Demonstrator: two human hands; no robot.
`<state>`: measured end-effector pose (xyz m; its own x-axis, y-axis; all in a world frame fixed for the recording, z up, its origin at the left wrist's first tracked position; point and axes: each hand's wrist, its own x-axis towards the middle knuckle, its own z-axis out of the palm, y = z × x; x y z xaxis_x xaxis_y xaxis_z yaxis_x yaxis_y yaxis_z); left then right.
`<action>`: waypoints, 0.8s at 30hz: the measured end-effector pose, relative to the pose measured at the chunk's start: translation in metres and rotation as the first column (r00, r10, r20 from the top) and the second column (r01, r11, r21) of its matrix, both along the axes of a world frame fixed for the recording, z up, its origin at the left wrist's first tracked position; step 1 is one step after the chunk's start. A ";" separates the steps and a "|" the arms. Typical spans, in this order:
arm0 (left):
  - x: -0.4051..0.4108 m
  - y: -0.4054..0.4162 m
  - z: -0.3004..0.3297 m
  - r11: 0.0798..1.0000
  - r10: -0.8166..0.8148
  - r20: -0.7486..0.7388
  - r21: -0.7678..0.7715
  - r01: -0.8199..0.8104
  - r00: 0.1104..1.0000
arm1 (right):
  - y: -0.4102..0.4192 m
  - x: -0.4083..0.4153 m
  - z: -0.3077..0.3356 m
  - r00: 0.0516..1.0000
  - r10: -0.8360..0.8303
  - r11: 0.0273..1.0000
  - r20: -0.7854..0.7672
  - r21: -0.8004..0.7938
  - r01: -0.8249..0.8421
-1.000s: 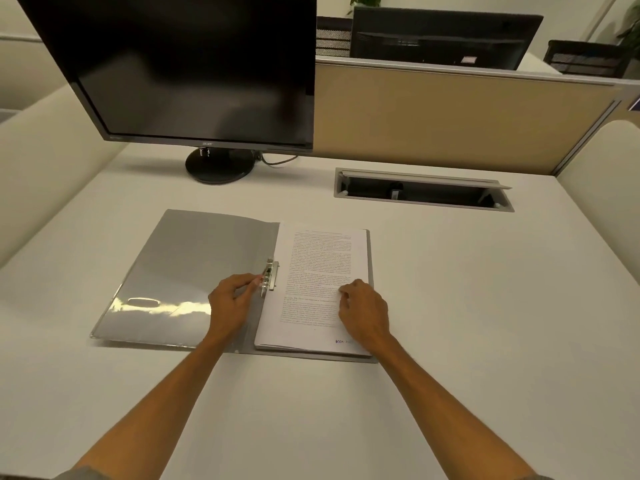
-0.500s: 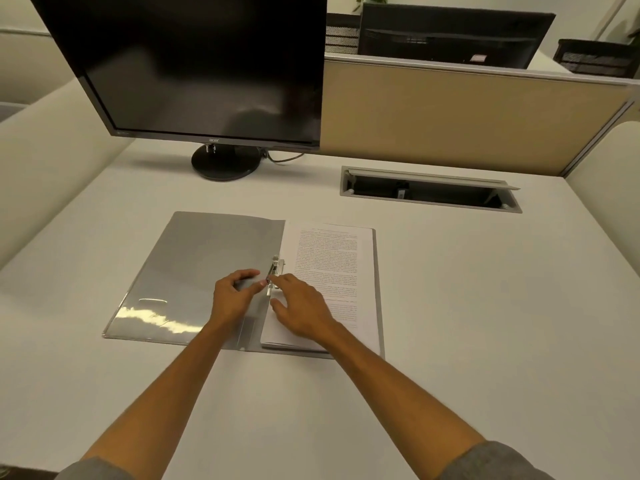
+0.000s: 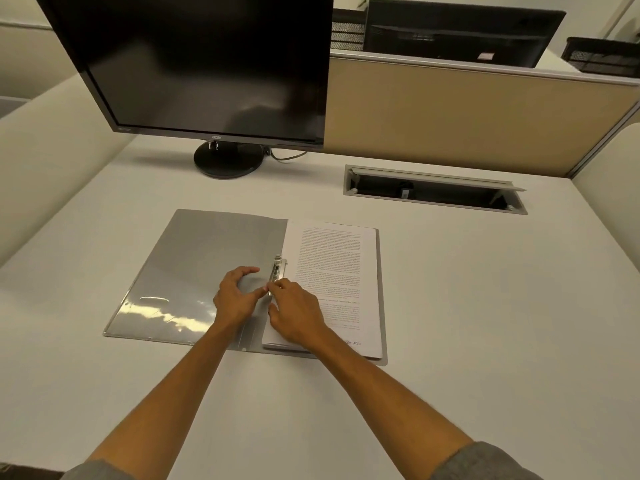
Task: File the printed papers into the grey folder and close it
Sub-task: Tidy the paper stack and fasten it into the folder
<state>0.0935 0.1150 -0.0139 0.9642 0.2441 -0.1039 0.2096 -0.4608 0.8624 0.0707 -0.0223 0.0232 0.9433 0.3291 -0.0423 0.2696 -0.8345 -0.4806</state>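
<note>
The grey folder (image 3: 194, 271) lies open and flat on the white desk. A stack of printed papers (image 3: 339, 271) rests on its right half. A metal clip (image 3: 278, 268) stands along the spine, raised. My left hand (image 3: 235, 299) rests on the folder's left flap beside the clip, fingers curved and thumb touching the clip's near end. My right hand (image 3: 294, 313) lies over the papers' left edge, its fingertips pinched on the same end of the clip. Part of the papers' lower left corner is hidden under my right hand.
A black monitor (image 3: 207, 64) on a round stand (image 3: 228, 159) is behind the folder. An open cable hatch (image 3: 433, 190) is set in the desk at the back right. A tan partition (image 3: 467, 116) closes the far edge.
My right hand left the middle of the page and moved left to the clip, where it now pinches the near end. My left hand stayed by the clip.
</note>
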 end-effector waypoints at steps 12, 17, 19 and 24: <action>0.005 -0.001 -0.009 0.981 -0.038 0.000 0.189 0.037 0.999 | -0.001 -0.001 -0.008 0.999 -0.035 0.999 -0.001 0.005 0.035; 0.003 -0.001 -0.008 0.974 -0.061 -0.022 0.219 0.064 0.998 | -0.001 -0.002 -0.011 0.998 -0.059 0.998 0.000 0.037 0.059; 0.003 -0.001 -0.008 0.968 -0.063 -0.025 0.243 0.067 0.998 | -0.002 -0.003 -0.012 0.998 -0.056 0.997 0.008 0.044 0.056; 0.005 0.000 -0.010 0.961 -0.070 -0.024 0.267 0.074 0.997 | -0.003 -0.003 -0.012 0.998 -0.055 0.997 0.016 0.055 0.054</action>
<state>0.0984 0.1148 -0.0242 0.9790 0.1950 -0.0585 0.1792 -0.6884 0.7028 0.0678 -0.0251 0.0115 0.9603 0.2788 -0.0093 0.2332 -0.8209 -0.5212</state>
